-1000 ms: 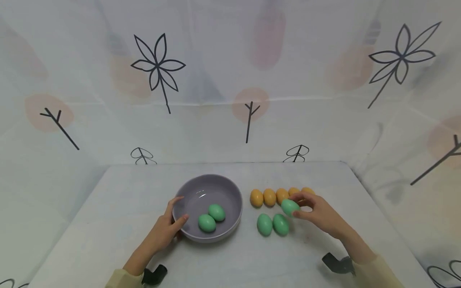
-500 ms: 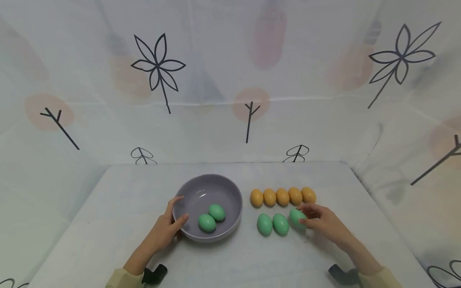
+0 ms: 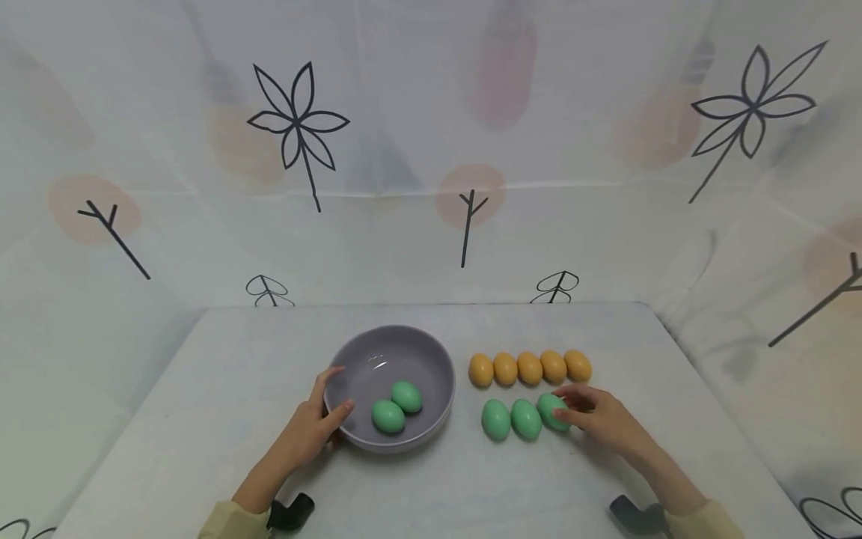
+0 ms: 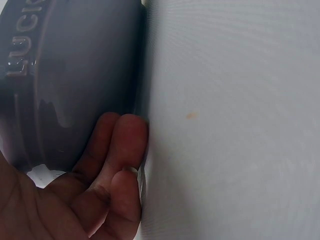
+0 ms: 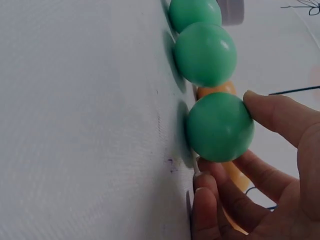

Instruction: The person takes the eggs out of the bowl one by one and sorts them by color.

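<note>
My left hand (image 3: 312, 432) grips the left side of a round grey-purple bowl (image 3: 431, 352), thumb over the rim. In the left wrist view, curled fingers (image 4: 131, 137) lie against the lower outer wall of the bowl (image 4: 95, 65), which bears raised letters. Two green eggs lie inside, a rear egg (image 3: 407, 397) and a front egg (image 3: 388, 416). To the right, my right hand (image 3: 599, 419) pinches a green egg (image 5: 220, 127) at the right end of a short row on the table. Beside it sit a middle green egg (image 3: 526, 419) and a left green egg (image 3: 496, 419).
Several orange eggs (image 3: 530, 368) stand in a row behind the green ones. The white-covered table (image 3: 431, 486) meets a patterned cloth backdrop (image 3: 377, 247) at the back and sides. A dark wrist device (image 3: 291, 513) sits at each sleeve.
My right hand has moved right and down with the green egg, from above the row to its right end, now in line with the other two. The left hand and bowl stay put.
</note>
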Demonstrator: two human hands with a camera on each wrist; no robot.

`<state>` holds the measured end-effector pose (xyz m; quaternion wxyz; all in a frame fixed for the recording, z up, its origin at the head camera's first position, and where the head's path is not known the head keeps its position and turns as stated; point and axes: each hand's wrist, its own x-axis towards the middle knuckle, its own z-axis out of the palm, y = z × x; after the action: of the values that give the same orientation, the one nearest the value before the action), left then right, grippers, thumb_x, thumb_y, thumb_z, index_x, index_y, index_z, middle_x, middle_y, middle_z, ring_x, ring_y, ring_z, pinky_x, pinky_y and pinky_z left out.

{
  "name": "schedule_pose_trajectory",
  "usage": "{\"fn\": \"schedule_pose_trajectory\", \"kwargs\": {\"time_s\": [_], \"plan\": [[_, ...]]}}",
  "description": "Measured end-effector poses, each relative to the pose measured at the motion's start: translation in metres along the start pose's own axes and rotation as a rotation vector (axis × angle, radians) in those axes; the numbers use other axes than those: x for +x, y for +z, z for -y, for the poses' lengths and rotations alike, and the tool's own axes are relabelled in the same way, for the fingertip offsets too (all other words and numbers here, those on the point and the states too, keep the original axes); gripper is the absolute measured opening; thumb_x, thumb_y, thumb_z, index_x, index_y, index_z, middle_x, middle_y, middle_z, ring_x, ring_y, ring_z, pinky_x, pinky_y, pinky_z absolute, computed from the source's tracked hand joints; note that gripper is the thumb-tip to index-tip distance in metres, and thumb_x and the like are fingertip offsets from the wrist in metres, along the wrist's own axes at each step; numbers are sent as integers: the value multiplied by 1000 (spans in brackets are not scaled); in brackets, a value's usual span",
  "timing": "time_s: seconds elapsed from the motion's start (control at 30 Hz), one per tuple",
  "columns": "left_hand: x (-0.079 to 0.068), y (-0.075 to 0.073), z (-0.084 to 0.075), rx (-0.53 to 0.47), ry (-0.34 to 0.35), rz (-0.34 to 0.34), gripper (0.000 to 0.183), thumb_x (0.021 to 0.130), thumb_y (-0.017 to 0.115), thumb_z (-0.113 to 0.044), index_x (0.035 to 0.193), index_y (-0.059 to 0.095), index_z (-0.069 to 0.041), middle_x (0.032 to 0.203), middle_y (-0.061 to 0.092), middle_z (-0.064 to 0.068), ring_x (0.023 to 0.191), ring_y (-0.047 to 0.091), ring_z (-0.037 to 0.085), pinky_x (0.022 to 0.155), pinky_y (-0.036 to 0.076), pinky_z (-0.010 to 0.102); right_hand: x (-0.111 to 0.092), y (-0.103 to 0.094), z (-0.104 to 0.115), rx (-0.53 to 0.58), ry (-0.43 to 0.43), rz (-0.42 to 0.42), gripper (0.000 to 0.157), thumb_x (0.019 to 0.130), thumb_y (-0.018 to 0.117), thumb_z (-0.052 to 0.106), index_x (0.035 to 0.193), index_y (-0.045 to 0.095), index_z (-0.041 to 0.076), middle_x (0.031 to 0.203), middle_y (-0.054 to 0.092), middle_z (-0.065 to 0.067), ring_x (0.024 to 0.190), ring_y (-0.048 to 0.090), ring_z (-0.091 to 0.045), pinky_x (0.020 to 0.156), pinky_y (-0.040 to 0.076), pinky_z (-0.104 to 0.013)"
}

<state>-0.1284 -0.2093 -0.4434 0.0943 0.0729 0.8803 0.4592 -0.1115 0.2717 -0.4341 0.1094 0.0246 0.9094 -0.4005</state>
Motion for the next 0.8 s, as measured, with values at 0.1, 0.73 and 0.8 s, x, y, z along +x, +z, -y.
{"fn": "schedule_pose_trajectory", "kwargs": {"time_s": [0.1,0.73,0.8], "plan": [[0,0,1,-1,2,1,65,100,56,-45,153,21,-31,66,61,4,61,56,19,60,44,31,0,-1,-2,-1,-24,22,50,87,77,36,126,64,7,107,64,-4,98,57,-20,78,45,-37],[2,1,0,1,-11,-2,63,101,56,-41,153,22,-31,68,61,3,62,57,19,61,44,31,3,-4,-4,18,-204,124,53,82,80,26,128,62,5,93,58,-4,82,55,-19,72,45,-29],[2,1,0,1,-10,-3,63,101,56,-41,153,22,-31,68,61,3,62,57,19,61,44,31,3,-3,-3,12,-196,125,54,82,80,27,127,62,5,92,57,-4,81,55,-19,71,44,-29]]}}
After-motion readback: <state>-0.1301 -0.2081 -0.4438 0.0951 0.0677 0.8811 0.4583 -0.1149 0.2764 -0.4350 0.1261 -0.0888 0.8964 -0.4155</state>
